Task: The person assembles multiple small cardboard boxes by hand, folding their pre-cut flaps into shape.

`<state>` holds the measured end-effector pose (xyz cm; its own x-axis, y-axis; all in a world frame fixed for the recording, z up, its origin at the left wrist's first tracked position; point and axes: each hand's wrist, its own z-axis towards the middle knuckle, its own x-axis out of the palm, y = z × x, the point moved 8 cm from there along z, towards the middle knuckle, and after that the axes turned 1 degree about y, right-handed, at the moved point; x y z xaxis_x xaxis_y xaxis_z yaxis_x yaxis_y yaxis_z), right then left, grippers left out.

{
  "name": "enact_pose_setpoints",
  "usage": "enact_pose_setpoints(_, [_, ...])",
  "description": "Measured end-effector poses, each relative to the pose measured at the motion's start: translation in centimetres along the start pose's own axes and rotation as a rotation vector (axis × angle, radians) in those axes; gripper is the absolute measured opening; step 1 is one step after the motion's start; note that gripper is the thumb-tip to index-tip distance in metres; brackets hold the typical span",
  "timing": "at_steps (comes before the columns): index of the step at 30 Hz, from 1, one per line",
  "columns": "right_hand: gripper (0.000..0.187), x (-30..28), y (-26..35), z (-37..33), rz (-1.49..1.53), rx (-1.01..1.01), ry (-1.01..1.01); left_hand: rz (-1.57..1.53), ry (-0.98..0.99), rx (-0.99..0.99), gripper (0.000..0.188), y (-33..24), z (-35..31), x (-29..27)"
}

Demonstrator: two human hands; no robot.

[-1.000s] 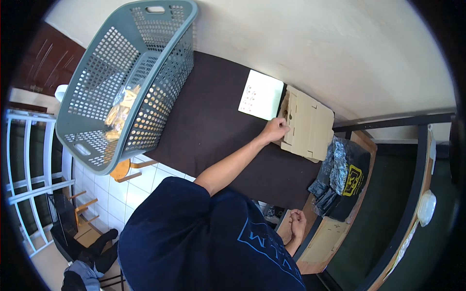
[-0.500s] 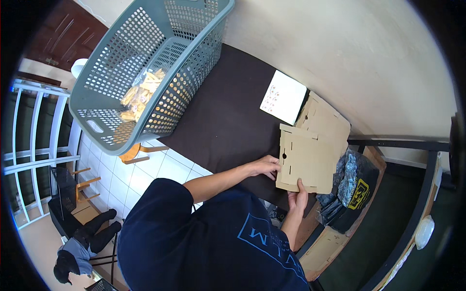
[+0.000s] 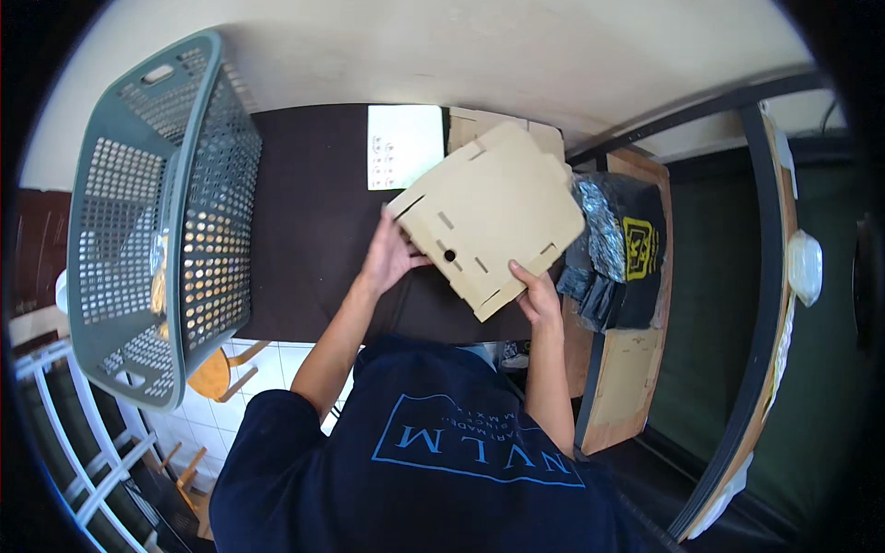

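A flat die-cut cardboard box blank [image 3: 498, 212], brown with slots and one round hole, is tilted above the dark-covered table [image 3: 304, 212]. My left hand [image 3: 392, 253] grips its left edge, the fingers reaching underneath. At the lower right edge my right hand [image 3: 537, 295] holds it, thumb on top and the other fingers hidden below. More flat cardboard [image 3: 467, 124] lies behind it against the wall, partly covered by the held piece. A white sheet with small printed pictures [image 3: 406, 147] lies on the table just beyond my left hand.
A tall grey-green perforated basket [image 3: 218, 217] stands at the left, with packed yellowish items [image 3: 159, 286] inside. Black and silvery plastic bags [image 3: 636, 244] lie on a wooden shelf at the right, beside a dark metal frame [image 3: 774, 203]. A wooden stool [image 3: 212, 373] stands below the basket.
The cardboard blank has been lifted off the piece behind it and turned askew, with both hands on it. My view has swung round, so the basket appears farther left.
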<state>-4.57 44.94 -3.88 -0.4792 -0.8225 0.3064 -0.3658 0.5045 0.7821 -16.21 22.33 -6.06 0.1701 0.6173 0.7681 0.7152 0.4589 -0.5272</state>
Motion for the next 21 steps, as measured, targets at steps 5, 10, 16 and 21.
enact_pose_setpoints(5, [0.045, -0.1, -2.1, -0.9, -0.051, 0.094, 0.07, -0.212, 0.059, 0.023, 0.062, -2.6, -0.7, 0.0])
enact_pose_setpoints(10, [0.048, -1.4, -4.1, -0.5, -0.16, 0.074, 0.033, 0.397, 0.031, -0.237, 0.054, -0.7, -2.1, -1.9])
enact_pose_setpoints(16, [0.051, 0.5, -2.8, -1.7, -0.263, -0.086, -0.146, 0.425, -0.173, -0.125, 0.048, -0.1, -3.7, -4.8])
enact_pose_setpoints(21, [0.038, 2.0, -3.2, -2.9, -0.231, -0.067, -0.038, 0.292, -0.252, -0.065, 0.049, -0.5, -5.3, -6.9])
